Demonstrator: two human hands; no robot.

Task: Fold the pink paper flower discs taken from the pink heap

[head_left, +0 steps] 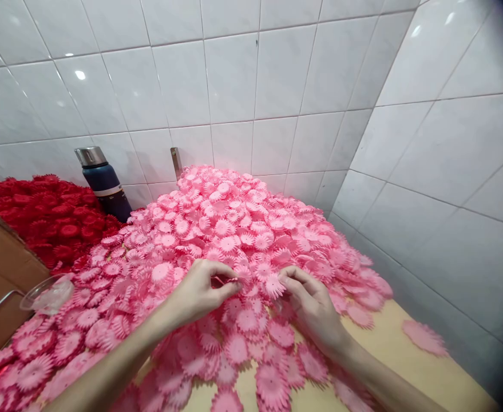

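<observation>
My left hand (206, 290) is closed in a pinch, with the thin edge of a pink piece (235, 280) showing at its thumb and fingertips. Across from it, my right hand (313, 306) pinches the edge of a round pink flower piece (273, 285) with fringed petals and a small centre hole. Both hands are over a large heap of similar pink flower pieces (225, 228). Whether anything else lies inside the curled fingers is hidden.
Behind the heap, a dark blue bottle (106, 186) with a silver cap leans near a red flower pile (58, 220). A cardboard box (6, 274) and clear plastic dish (50, 294) are at left. White tiled walls (234, 74) enclose the yellowish tabletop (391, 337).
</observation>
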